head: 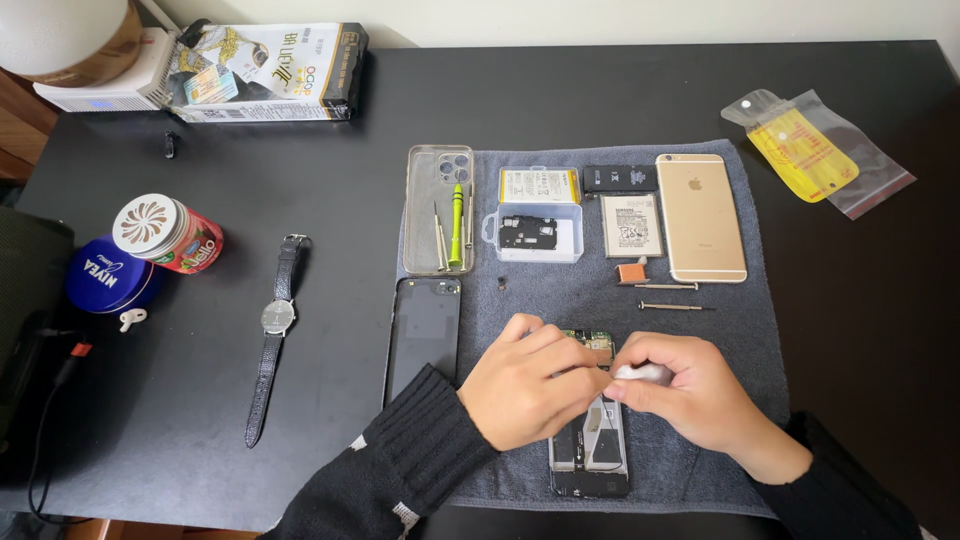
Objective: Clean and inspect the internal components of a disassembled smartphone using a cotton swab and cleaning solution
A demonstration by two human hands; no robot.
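**Both hands meet over an opened phone**

The left hand [530, 385] and the right hand [690, 395] come together above an opened phone [590, 450] that lies back-off on a grey towel [740, 330] spread on the black counter [330, 130]. The right hand pinches a small white wad [642, 373], perhaps a wipe or tissue, between thumb and fingers; the left hand is curled narrow, its fingertips touching the wad and the phone's upper end, where a green circuit board [592, 341] shows. What the left fingers grip, if anything, cannot be told.

A light touch would seem wise here: pressing only with the wad, keeping it off loose connectors, and steadying the phone body with the other hand so it does not slide on the towel.

Just left of the hands lies a dark phone back panel [425, 335]. Further up the towel sit a clear case [437, 180] holding a green screwdriver [457, 225], a small plastic box [540, 235], two batteries, and a gold phone [700, 215] face down. A wristwatch [275, 330] rests well apart on the counter.
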